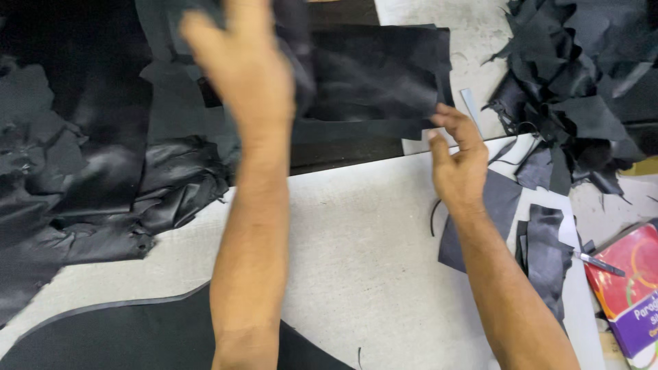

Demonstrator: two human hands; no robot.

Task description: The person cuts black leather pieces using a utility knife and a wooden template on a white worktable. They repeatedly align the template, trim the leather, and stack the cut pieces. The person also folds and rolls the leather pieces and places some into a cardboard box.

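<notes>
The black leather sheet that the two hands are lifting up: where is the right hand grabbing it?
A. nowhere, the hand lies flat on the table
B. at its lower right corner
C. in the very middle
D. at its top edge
B: the right hand pinches the lower right corner of the black leather sheet, while the left hand is raised at its left side.

A heap of crumpled black leather [82, 199] sprawls over the left side of the pale worktable [363, 233], and a smooth black sheet with a curved edge [123, 336] lies at the near left corner. Over on the far right there is a tangled pile of black scraps [582, 75], with a few flat offcuts [541, 247] below it. A small knife [598, 262] lies just beside a colourful packet [627, 294] at the right edge.
</notes>
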